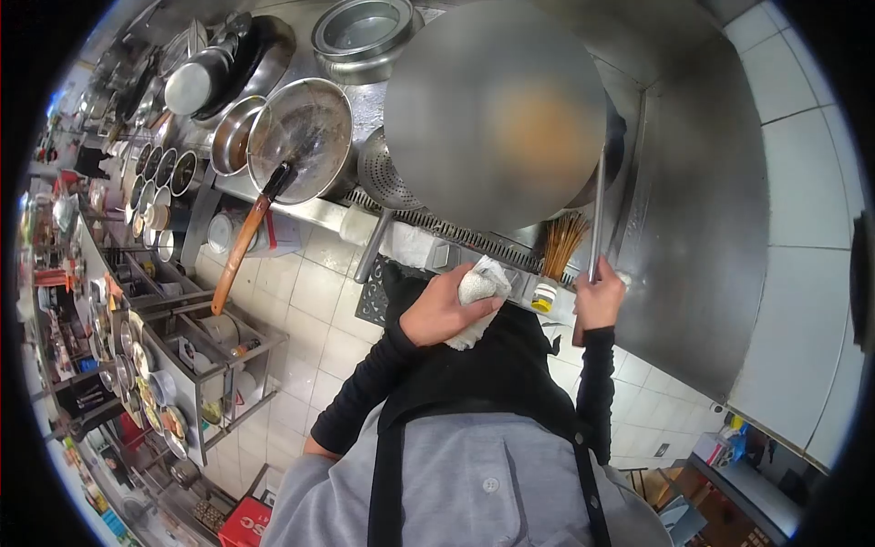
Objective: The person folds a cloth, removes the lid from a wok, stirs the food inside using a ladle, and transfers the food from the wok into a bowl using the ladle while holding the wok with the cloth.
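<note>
My left hand (441, 310) is closed around a folded white cloth (486, 290), in front of my black apron. My right hand (600, 295) grips a long-handled metal utensil (598, 214) whose shaft points up and away from me. Its far end is lost in a large round blur over the stove, with an orange-brown patch showing inside. Between my hands, at the stove's front ledge, stand a bundle of thin bamboo sticks (565, 244), like a wok brush, and a small jar with a yellow label (544, 295).
Left of the blur rests a perforated strainer (386, 173). A wide pan (314, 128) has a wooden handle (241, 257) jutting over the floor. Stacked metal basins (365, 36) sit behind. A steel panel (697, 237) stands at right, and a shelf with plates (196, 365) at left.
</note>
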`<action>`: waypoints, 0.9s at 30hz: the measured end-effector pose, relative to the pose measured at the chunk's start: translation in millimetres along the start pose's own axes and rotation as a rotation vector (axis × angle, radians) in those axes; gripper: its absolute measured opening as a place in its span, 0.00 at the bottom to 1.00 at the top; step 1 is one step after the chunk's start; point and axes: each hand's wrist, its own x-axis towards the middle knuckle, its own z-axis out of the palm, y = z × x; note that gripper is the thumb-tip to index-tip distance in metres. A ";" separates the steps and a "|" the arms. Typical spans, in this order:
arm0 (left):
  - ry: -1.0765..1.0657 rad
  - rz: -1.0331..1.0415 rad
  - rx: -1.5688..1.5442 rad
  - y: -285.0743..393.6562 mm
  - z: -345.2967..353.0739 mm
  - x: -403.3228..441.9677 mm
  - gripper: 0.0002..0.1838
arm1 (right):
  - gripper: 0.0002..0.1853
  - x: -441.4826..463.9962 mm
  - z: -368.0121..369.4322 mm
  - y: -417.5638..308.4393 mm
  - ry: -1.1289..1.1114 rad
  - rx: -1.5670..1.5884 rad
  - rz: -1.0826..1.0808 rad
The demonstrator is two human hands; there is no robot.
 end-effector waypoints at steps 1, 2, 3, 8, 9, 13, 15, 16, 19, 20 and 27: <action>0.014 0.009 -0.008 -2.0 0.4 -0.5 0.23 | 0.14 12.9 9.2 14.9 0.091 0.056 -0.009; 0.026 0.017 -0.014 -2.9 1.0 -1.5 0.22 | 0.13 29.3 15.3 27.8 0.093 0.065 -0.031; 0.026 0.025 -0.012 -2.0 1.6 -2.6 0.22 | 0.12 48.1 20.5 37.4 0.096 0.075 -0.054; -0.001 0.015 0.054 9.1 -0.4 -8.2 0.24 | 0.06 106.6 39.0 14.2 -0.073 0.304 0.030; 0.002 0.013 0.042 8.7 -0.2 -9.0 0.24 | 0.06 114.7 46.0 13.9 -0.156 0.436 0.070; 0.044 0.059 0.004 -0.1 1.4 -10.1 0.23 | 0.05 114.8 61.7 9.6 -0.415 0.896 0.245; 0.062 0.058 -0.006 0.7 0.8 -11.0 0.23 | 0.10 103.3 60.8 7.9 -0.541 1.065 0.316; 0.059 0.033 -0.007 3.0 -0.7 -11.5 0.23 | 0.11 99.2 60.3 9.6 -0.596 1.139 0.358; 0.047 0.017 -0.003 1.8 -2.3 -10.7 0.23 | 0.13 83.2 57.8 14.8 -0.695 1.283 0.454; 0.041 0.023 0.000 0.6 -2.2 -10.0 0.22 | 0.13 75.0 50.2 9.6 -0.690 1.187 0.408; 0.003 0.005 0.016 5.7 -1.8 -4.6 0.23 | 0.19 17.0 12.3 -17.2 -0.571 0.713 0.223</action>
